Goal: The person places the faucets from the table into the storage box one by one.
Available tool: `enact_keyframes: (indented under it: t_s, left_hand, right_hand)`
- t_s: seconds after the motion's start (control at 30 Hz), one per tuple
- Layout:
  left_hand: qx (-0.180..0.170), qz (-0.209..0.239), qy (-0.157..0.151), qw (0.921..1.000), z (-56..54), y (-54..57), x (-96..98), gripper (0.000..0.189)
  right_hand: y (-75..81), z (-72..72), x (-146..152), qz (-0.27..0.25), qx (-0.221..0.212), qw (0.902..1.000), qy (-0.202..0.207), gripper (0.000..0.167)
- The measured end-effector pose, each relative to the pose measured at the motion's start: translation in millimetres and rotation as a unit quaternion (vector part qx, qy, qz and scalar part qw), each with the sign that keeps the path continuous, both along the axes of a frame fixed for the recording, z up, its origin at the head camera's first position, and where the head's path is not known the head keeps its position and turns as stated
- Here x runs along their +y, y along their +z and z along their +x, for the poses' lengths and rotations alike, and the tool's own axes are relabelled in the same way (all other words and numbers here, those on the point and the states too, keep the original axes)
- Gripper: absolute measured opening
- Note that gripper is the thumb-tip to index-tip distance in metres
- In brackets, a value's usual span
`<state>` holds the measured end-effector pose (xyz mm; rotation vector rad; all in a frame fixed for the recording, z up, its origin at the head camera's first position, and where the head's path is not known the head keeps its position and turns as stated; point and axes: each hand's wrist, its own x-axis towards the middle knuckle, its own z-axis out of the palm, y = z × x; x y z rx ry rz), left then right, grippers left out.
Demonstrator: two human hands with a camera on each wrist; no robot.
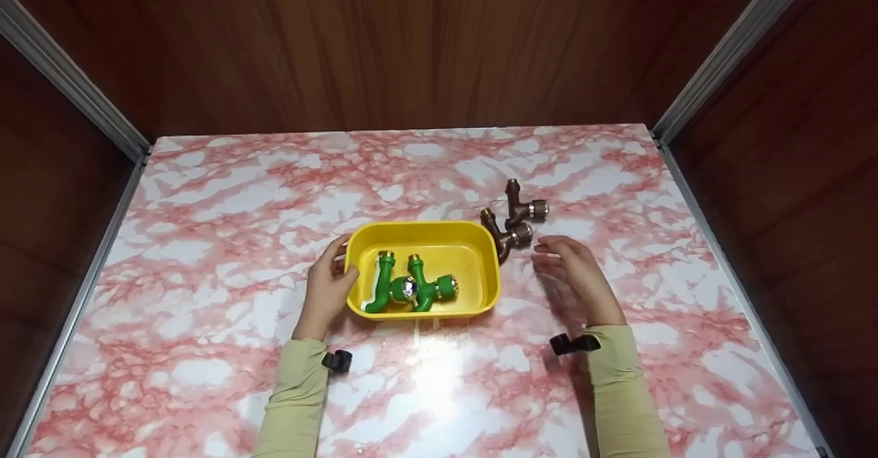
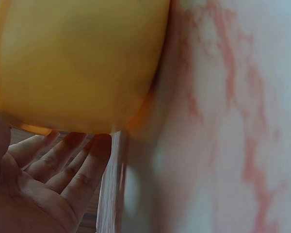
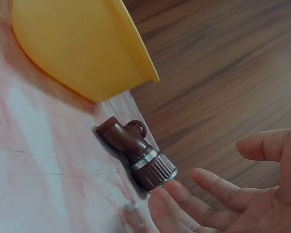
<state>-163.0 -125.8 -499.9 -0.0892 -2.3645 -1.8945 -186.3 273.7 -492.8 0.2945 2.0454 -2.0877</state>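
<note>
A yellow plastic tub stands on the table with two green taps inside, one on the left and one beside it. My left hand holds the tub's left end, thumb at the rim and fingers against the outer wall. Just right of the tub lie two brown taps, the nearer one by its wall and the other behind. My right hand is empty, its fingers spread loosely close to the knob of a brown tap.
The table has a red and white marbled top. Dark wood-grain panels enclose it at the back and both sides, with metal strips at the corners. A black band is on the right wrist, another on the left.
</note>
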Motion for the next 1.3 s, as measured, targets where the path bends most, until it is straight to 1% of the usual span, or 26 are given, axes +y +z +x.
enact_keyframes:
  t_s: [0.33, 0.47, 0.67, 0.87, 1.07, 1.3]
  left_hand:
    - [-0.008, 0.005, -0.003, 1.0000, 1.3, 0.6, -1.0, 0.054]
    - [-0.009, 0.004, -0.003, 0.9999, 1.2, 0.3, -1.3, 0.053]
    - [-0.012, 0.006, 0.002, 0.9999, 0.9, -0.7, -1.3, 0.053]
    - [-0.011, 0.010, 0.002, 0.9999, 0.0, -0.5, -0.6, 0.053]
    - [-0.011, 0.015, -0.001, 0.9998, -1.0, -0.6, -0.8, 0.053]
    - [-0.003, 0.016, -0.006, 0.9999, -2.0, -3.0, -1.4, 0.053]
  right_hand:
    - [-0.7, -6.3, 0, 0.002, -0.006, 1.0000, -0.005, 0.046]
    - [0.7, -10.6, 0, 0.007, 0.001, 1.0000, -0.003, 0.046]
    - [3.1, -17.0, 0, 0.020, 0.003, 0.9998, 0.002, 0.044]
    - [3.0, -23.6, 0, 0.036, 0.001, 0.9993, 0.006, 0.048]
    - [1.5, -28.1, 0, 0.040, -0.011, 0.9991, 0.005, 0.049]
    - [0.3, -34.0, 1, 0.033, -0.023, 0.9991, 0.012, 0.047]
